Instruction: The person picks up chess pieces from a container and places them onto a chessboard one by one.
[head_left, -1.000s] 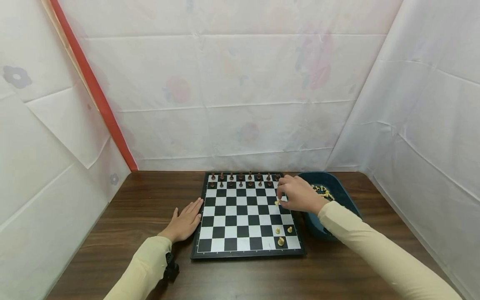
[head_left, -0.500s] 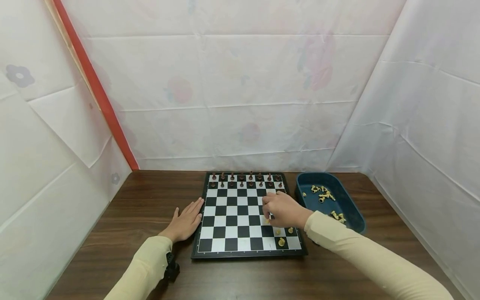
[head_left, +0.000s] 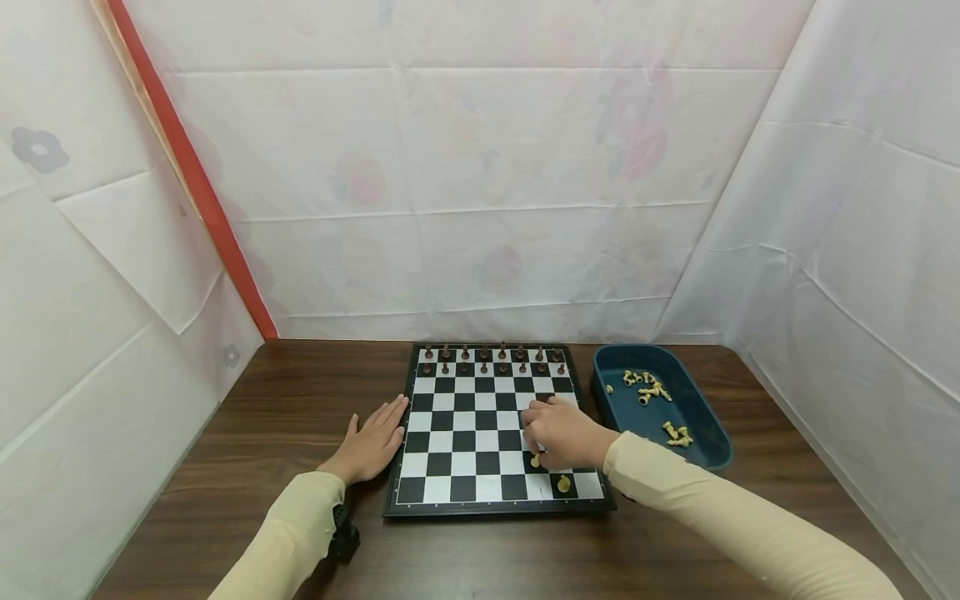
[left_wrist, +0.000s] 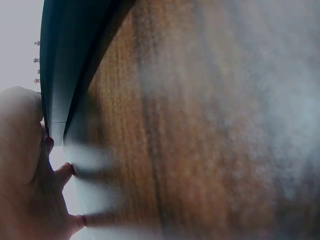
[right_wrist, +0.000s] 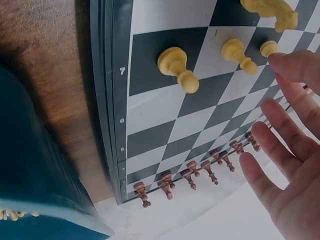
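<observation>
A black-and-white chessboard [head_left: 463,422] lies on the table. My right hand [head_left: 562,433] is over its near right part, thumb and forefinger pinching a cream pawn [right_wrist: 268,48] that stands on the second row from the near edge. In the right wrist view, two more cream pawns [right_wrist: 177,69] [right_wrist: 239,56] stand beside it in that row; the head view hides them under the hand. Behind them is a cream knight [right_wrist: 272,12]. My left hand [head_left: 367,442] lies flat on the table, fingertips against the board's left edge.
Two rows of dark brown chess pieces [head_left: 483,360] stand along the board's far side. A dark blue bin [head_left: 633,425] right of the board holds several loose cream pieces [head_left: 651,390]. White sheeting [head_left: 480,167] hangs behind the brown wooden table [head_left: 285,408].
With the cream pawn, my right hand has come from the board's right side near the bin leftward and nearer, down to the second row. The left hand has stayed still.
</observation>
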